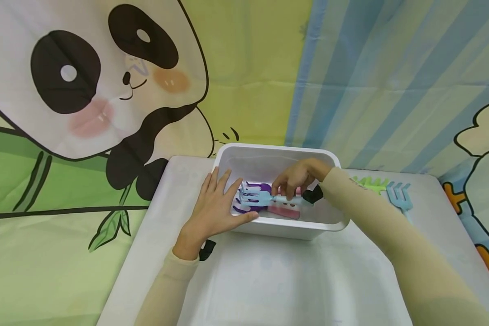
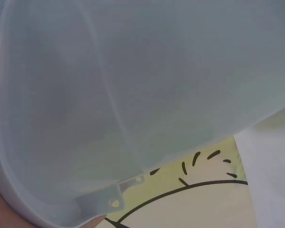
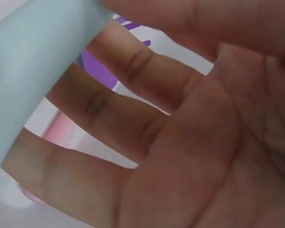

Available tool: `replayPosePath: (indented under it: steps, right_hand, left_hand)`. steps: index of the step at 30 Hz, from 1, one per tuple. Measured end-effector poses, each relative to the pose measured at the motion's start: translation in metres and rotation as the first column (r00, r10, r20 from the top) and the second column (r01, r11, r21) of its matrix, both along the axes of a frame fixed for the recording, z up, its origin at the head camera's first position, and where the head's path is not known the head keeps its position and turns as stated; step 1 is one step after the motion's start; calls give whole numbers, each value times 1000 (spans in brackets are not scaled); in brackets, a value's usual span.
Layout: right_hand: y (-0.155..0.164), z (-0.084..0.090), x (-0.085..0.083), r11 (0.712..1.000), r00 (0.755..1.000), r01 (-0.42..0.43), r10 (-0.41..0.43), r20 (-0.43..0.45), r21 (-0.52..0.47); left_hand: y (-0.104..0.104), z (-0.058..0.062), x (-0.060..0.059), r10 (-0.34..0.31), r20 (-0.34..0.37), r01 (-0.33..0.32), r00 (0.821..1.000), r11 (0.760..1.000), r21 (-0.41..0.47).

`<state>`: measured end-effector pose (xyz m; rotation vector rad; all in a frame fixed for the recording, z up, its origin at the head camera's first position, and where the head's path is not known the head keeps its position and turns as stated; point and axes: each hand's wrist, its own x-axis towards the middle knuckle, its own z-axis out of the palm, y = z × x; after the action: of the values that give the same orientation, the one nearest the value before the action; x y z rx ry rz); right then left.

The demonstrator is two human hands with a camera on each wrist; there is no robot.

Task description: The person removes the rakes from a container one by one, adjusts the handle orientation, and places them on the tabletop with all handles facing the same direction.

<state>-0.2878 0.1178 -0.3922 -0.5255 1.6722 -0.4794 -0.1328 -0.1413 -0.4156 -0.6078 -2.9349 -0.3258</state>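
i see my right hand (image 1: 297, 177) pinching the light blue rake (image 1: 265, 198) by its handle inside the white bin (image 1: 277, 151) — light, stiff plastic, probably slick; my left hand (image 1: 216, 206) lies fingers-straight on the rim.

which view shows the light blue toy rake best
The head view: the light blue toy rake lies whole inside the white tub, the right hand pinching its handle. The right wrist view shows only a blurred stretch of that handle against the fingers. The left wrist view shows just the tub wall.
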Motion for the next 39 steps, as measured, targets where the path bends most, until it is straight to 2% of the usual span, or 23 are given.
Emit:
replayPosePath:
  steps: [10, 21, 31, 39]
  right_hand:
    - [23, 27, 8, 998, 990, 53, -58, -128, -38]
    - [57, 61, 30, 968, 971, 155, -187, -152, -199]
    - [85, 88, 66, 922, 924, 244, -315, -217, -299]
    - [117, 91, 97, 874, 868, 311, -421, -262, -374]
  left_hand:
    - [1, -2, -1, 0, -2, 0, 1000, 1000, 6]
    - [1, -1, 0, 5, 5, -5, 1000, 1000, 5]
    - [1, -1, 0, 2, 7, -2, 1000, 1000, 1]
    - [1, -1, 0, 0, 13, 0, 1000, 1000, 8]
